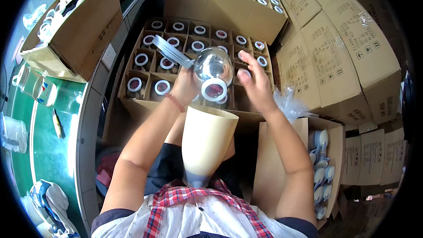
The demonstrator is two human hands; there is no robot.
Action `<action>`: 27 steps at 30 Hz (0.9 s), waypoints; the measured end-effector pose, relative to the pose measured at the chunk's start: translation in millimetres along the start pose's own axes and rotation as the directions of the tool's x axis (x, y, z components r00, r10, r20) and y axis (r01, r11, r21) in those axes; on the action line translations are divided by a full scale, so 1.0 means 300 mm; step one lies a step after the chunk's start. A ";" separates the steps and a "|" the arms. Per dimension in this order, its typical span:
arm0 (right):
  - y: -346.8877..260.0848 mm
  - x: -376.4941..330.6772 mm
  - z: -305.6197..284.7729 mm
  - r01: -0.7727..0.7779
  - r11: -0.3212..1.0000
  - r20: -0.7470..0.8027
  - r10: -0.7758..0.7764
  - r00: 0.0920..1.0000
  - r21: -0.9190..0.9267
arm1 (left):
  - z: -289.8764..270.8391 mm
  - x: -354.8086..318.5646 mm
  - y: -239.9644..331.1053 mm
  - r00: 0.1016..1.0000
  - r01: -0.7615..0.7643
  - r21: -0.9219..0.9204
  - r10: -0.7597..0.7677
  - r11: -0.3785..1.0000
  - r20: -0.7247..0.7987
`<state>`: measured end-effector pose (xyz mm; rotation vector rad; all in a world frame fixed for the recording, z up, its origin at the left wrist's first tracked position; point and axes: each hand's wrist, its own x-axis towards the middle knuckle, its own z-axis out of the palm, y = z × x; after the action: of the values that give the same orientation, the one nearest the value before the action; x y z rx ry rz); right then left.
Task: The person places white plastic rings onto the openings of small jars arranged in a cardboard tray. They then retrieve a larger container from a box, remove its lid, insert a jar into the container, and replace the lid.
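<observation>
Big open carton (132, 105) w/ divider cells sits in front of me, most cells filled w/ clear glass jars, mouths up, white-rimmed. A 2nd carton (211, 4) of the same jars sits behind it, sealed boxes (343, 57) stacked to my right, green conveyor belt (48, 141) on my left. Cream funnel-shaped cone (205, 143) stands btwn my arms, wide end up, just under my hands.

Step in hand, as I judge it: checking one jar over the carton. My left hand (185, 86) is wrapped around the glass jar (213, 72), held tilted, mouth facing me, above the front row; a stack of clear lids (172, 52) sticks out beside that hand. My right hand (255, 83) is unclenched, fingers spread, just beside the jar, gripping nothing.

Next move prob needs the right hand to close on the jar w/o knocking its neighbours
</observation>
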<state>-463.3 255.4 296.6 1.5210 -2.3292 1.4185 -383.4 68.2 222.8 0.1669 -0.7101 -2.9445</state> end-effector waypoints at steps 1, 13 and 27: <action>0.061 0.013 0.024 -0.227 0.950 -0.007 0.234 0.972 0.214 | -0.025 0.007 -0.011 0.999 0.000 0.013 0.001 1.000 -0.052; 0.230 0.047 0.075 -0.784 0.437 0.620 0.484 0.617 0.440 | -0.112 -0.017 -0.031 0.989 0.093 0.185 -0.070 0.978 -0.130; 0.041 0.011 0.059 -0.370 0.913 0.804 0.347 0.484 -0.172 | -0.260 -0.234 -0.026 0.942 -0.019 0.172 0.075 0.985 -0.328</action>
<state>-466.5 242.2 279.5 2.1392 -3.3442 0.7950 -304.3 49.3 156.0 0.6372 -0.8886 -2.7063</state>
